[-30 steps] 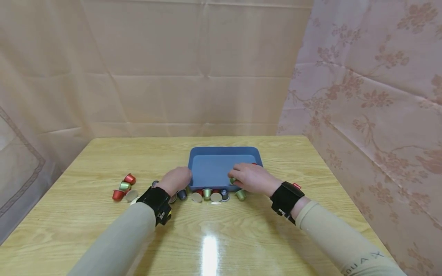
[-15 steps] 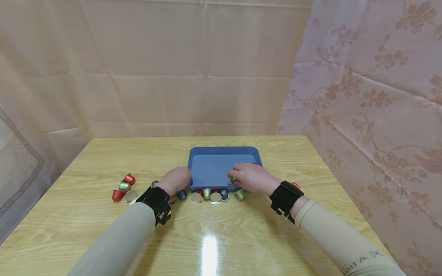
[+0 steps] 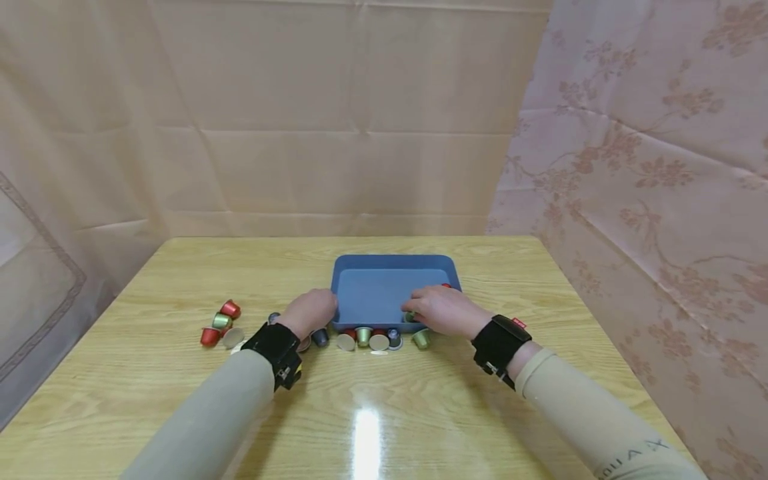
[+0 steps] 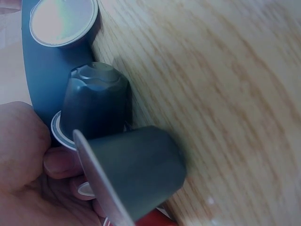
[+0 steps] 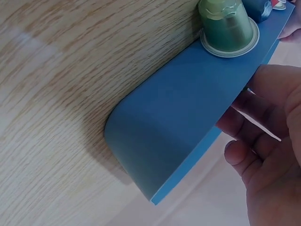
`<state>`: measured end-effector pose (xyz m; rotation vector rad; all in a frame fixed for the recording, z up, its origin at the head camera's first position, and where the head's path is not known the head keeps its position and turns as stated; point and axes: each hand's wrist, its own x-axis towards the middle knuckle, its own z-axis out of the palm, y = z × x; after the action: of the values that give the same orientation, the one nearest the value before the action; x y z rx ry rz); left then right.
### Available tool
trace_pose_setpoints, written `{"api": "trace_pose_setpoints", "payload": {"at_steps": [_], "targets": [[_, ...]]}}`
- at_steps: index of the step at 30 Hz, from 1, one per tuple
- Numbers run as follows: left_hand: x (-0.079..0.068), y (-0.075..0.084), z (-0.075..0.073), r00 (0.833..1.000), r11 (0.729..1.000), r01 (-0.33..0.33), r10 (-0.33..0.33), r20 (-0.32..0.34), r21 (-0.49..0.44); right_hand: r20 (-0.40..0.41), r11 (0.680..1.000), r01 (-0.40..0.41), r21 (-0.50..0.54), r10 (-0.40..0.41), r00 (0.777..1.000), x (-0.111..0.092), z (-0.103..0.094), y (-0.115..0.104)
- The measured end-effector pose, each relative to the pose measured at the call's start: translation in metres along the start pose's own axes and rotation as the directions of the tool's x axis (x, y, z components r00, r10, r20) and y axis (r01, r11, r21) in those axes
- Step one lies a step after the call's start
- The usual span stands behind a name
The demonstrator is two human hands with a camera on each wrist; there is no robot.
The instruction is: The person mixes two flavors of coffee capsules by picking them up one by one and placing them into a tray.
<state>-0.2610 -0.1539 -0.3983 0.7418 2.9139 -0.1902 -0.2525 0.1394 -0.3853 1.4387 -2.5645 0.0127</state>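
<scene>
Only the view is shifting. Most metallic cup-shaped capsules (image 3: 363, 336) are lying outside, five to nine o'clock. Left hand (image 3: 311, 312) and right hand (image 3: 441, 309) are hiding whether they grip; the blue rectangular tray (image 3: 372, 288) is seemingly holding one green capsule (image 3: 410, 317), one red capsule (image 3: 447, 285).

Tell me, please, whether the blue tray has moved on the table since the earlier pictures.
No. In the head view, the blue tray keeps its place against the far edge of the table; both sit slightly further right in frame.

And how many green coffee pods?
4: one green coffee pod on the left, another in front of the blue tray, another farther right, another by the right hand; hands may hide more.
</scene>
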Motion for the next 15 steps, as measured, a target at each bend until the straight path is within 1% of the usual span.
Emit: {"api": "trace_pose_setpoints", "payload": {"at_steps": [2,7,11,15], "targets": [[0.0,0.0,-0.0004,1.0,1.0,0.008,-0.008,0.008,-0.012,0.009,1.0,0.002,-0.001,-0.002,1.0,0.0004,-0.0007,0.0002],[-0.0013,0.0003,-0.0013,1.0,1.0,0.007,-0.007,0.004,-0.028,0.009,1.0,0.014,-0.008,-0.014,1.0,0.0002,-0.0012,0.0003],[-0.002,0.0007,-0.0024,1.0,0.999,0.011,-0.011,0.005,-0.03,-0.029,0.999,0.02,-0.027,-0.021,0.999,-0.0009,-0.0003,-0.0003],[-0.0018,0.0006,-0.0026,1.0,0.999,0.022,-0.022,0.016,-0.034,-0.066,1.0,0.011,0.014,-0.01,0.998,-0.0011,-0.0028,-0.0027]]}}
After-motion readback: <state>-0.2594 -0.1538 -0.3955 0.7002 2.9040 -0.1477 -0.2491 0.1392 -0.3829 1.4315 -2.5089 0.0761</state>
